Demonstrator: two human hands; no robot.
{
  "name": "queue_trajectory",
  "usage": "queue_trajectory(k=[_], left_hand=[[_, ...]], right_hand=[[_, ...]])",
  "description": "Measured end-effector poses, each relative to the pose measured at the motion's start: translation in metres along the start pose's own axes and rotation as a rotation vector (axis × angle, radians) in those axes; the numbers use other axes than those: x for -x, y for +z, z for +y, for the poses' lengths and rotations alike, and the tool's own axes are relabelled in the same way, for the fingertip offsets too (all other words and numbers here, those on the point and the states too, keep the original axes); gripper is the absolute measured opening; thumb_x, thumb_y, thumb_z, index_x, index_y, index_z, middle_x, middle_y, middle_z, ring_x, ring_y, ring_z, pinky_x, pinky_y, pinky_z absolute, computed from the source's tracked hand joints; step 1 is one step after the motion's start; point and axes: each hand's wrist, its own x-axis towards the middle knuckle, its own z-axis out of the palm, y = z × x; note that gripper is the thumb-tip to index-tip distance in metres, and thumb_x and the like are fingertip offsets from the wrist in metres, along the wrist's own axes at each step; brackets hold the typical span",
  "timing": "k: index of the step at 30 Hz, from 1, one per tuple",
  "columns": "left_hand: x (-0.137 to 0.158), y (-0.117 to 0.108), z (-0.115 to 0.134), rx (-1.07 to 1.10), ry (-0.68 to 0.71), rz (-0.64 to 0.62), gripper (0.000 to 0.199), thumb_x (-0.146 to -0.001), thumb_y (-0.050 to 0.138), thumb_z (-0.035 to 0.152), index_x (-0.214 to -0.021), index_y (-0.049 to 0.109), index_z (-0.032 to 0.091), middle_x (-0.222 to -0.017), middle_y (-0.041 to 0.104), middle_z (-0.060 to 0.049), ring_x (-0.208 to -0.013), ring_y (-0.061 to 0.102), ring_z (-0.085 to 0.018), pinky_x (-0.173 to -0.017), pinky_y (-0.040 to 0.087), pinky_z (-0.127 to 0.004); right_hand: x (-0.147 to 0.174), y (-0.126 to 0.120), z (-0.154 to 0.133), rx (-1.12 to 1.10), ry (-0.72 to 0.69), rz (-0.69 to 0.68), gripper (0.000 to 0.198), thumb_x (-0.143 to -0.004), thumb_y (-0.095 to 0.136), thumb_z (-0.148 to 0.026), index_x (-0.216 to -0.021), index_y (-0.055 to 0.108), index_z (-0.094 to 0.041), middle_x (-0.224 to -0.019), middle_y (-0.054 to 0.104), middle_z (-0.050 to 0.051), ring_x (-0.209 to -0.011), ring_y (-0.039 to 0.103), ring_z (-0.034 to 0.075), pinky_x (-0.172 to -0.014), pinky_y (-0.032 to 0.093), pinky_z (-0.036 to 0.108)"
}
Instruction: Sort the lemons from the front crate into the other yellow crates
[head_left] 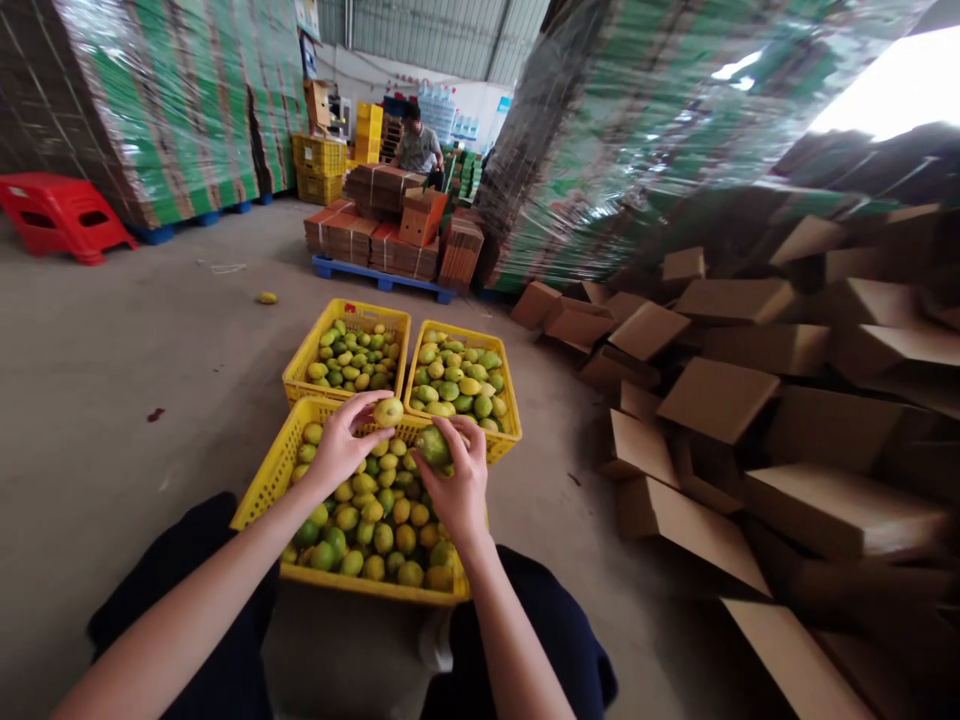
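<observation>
Between the thumb and fingers of my left hand (346, 442) is a yellow lemon (388, 412). My right hand (459, 480) grips a green lemon (433, 449), partly covered by the fingers. Both hands are raised over the nearest yellow crate (262, 492), which holds many yellow and green lemons (382, 540). Just beyond stand two more yellow crates side by side: the left crate (296, 372) and the right crate (514, 400), each with mixed green and yellow lemons inside.
Empty cardboard boxes (720, 400) lie in a heap on the right. A blue pallet (382, 280) carries bundled cardboard, with a person (418, 145) behind it. One lemon (266, 298) lies on the floor. At far left is a red stool (71, 215), near wrapped stacks (187, 100).
</observation>
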Motion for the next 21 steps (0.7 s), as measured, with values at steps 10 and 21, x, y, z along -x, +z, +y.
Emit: queue_trajectory(k=[10,21], left_hand=[[0.001,0.004,0.004,0.505,-0.46,0.048,0.06,-0.071,0.072,0.026,-0.13,0.059,0.022,-0.094,0.072,-0.002,-0.075,0.069,-0.012,-0.065,0.051,-0.019],[0.087,-0.008,-0.048,-0.262,-0.595,-0.903,0.051,-0.037,0.091,0.02,-0.084,0.074,0.023,-0.054,0.064,0.004,-0.05,0.065,-0.023,-0.054,0.052,-0.032]], right_hand=[[-0.01,-0.003,-0.021,-1.081,0.884,0.0,0.044,-0.067,0.072,-0.032,-0.108,0.061,-0.023,-0.094,0.07,0.002,-0.075,0.067,0.019,-0.061,0.055,0.03],[-0.025,-0.039,-0.005,-1.321,1.435,0.139,0.015,-0.076,0.056,-0.023,-0.088,0.061,-0.016,-0.071,0.07,0.007,-0.064,0.067,0.02,-0.05,0.053,0.025]])
